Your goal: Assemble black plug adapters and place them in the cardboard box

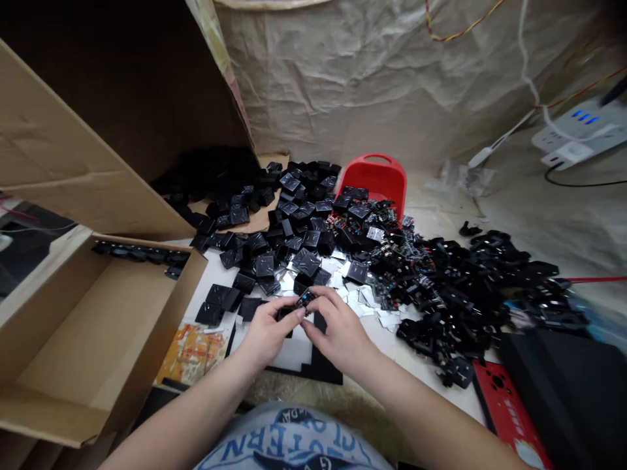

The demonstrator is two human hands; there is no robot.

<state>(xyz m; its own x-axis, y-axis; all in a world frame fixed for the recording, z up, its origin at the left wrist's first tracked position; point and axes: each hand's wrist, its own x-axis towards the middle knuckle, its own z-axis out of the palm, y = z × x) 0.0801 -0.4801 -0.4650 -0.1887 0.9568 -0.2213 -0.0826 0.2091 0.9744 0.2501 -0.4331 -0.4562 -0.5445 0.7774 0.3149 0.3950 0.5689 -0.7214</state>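
Observation:
Both hands meet over the near middle of the table. A small circuit board [305,298] with tiny coloured parts is pinched between the fingertips of my right hand [337,329]. My left hand [270,328] is closed round a black plastic housing [285,314], its thumb reaching the board's lower edge. The housing is partly hidden by the fingers. Below the hands lies a black mat [318,369] with a white area. Black square housings [307,262] and silvery flat pieces [362,298] are scattered just beyond.
An open cardboard box [73,326] stands at left, holding a row of black parts at its back. A red scoop-shaped bin [375,176] with circuit boards lies behind. Black plug parts [455,294] are heaped at right, near a black box [563,391] and a red panel [509,405].

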